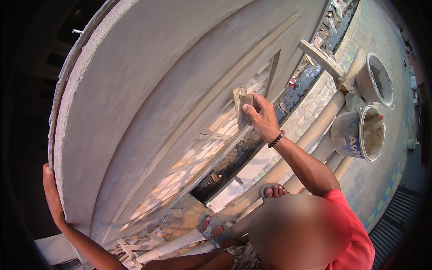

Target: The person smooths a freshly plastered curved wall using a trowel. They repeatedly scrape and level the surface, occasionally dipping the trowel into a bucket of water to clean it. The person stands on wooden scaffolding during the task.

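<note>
Red shirt (359, 238) foremost; beyond it, flat tool (241, 110) in right hand (263, 119).

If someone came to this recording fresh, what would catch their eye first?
Probably the huge grey plastered surface sweeping across the upper left, with the left hand at its rough outer edge. Next, perhaps, the right hand near the centre, gripping a small flat block. The bright red sleeve at lower right and two buckets by the round poles also stand out.
</note>
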`<move>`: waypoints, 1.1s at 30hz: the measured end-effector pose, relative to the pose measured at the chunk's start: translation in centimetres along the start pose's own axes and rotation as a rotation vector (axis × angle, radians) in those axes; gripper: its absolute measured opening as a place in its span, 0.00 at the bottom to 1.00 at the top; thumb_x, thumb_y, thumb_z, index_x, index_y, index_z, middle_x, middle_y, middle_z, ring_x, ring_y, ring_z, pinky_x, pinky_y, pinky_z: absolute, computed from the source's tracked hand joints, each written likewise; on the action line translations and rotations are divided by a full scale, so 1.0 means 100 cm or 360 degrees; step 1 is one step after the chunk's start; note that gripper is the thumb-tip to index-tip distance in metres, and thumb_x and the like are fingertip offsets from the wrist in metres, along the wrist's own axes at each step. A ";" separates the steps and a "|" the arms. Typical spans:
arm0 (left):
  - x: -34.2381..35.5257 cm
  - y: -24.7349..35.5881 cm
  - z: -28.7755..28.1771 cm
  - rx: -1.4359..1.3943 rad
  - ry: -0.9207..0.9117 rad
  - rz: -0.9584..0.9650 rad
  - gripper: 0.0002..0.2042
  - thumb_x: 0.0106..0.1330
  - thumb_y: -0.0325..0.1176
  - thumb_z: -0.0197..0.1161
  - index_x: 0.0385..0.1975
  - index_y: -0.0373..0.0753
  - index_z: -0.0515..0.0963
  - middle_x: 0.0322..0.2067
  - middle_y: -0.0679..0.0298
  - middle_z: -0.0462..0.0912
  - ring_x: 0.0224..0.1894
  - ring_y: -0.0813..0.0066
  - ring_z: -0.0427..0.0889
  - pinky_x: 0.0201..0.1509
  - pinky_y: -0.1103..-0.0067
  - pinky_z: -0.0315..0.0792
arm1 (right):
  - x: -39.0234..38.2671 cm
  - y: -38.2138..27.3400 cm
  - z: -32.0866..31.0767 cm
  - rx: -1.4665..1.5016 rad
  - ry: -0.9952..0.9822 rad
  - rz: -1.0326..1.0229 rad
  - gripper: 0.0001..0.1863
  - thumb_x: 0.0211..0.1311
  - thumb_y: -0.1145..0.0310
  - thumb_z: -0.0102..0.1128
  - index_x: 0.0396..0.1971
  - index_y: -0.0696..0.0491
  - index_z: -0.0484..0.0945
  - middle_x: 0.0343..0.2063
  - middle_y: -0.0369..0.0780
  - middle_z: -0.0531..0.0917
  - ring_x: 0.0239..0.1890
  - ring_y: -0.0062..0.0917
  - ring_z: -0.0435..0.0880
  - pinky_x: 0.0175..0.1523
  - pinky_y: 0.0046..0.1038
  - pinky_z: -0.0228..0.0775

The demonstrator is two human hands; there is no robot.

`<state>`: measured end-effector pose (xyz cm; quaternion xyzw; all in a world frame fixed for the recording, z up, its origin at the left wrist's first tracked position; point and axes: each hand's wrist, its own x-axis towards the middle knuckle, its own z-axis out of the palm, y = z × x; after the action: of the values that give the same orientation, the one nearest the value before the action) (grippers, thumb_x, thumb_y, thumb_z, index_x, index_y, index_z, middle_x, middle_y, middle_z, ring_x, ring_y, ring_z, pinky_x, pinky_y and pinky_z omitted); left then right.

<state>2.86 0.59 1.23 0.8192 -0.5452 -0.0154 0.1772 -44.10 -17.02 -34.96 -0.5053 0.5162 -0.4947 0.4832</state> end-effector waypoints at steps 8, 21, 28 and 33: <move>-0.002 0.014 0.017 -0.0013 0.0203 -0.0055 0.25 0.77 0.56 0.41 0.45 0.35 0.70 0.37 0.61 0.70 0.43 0.71 0.66 0.57 0.77 0.61 | 0.040 -0.057 -0.005 -0.0097 0.0375 -0.0300 0.19 0.66 0.68 0.58 0.52 0.61 0.71 0.35 0.46 0.82 0.33 0.30 0.83 0.37 0.31 0.76; 0.002 -0.008 0.004 0.0023 0.0152 -0.0178 0.36 0.72 0.64 0.46 0.59 0.32 0.71 0.53 0.55 0.74 0.55 0.66 0.70 0.67 0.73 0.58 | 0.037 -0.115 -0.077 -0.1047 0.0255 -0.0615 0.19 0.59 0.63 0.62 0.44 0.62 0.81 0.36 0.51 0.84 0.37 0.44 0.84 0.45 0.37 0.75; 0.002 -0.009 0.005 -0.0006 0.0166 -0.0211 0.38 0.71 0.66 0.46 0.62 0.33 0.70 0.56 0.53 0.73 0.59 0.64 0.69 0.68 0.72 0.57 | 0.115 -0.138 -0.106 -0.1768 -0.0046 -0.0671 0.19 0.59 0.60 0.57 0.40 0.61 0.81 0.32 0.56 0.83 0.38 0.51 0.82 0.46 0.44 0.74; 0.006 -0.024 0.007 0.0019 0.0322 -0.0179 0.38 0.70 0.67 0.47 0.61 0.34 0.71 0.55 0.54 0.74 0.57 0.64 0.70 0.68 0.72 0.57 | 0.085 -0.135 -0.073 -0.1673 -0.0251 -0.0677 0.17 0.59 0.64 0.57 0.38 0.64 0.80 0.29 0.55 0.83 0.32 0.47 0.83 0.43 0.42 0.74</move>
<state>5.12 0.70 -0.08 0.8469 -0.4777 0.0608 0.2253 -50.98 -25.38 -21.12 -0.8059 0.5422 -0.2186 0.0938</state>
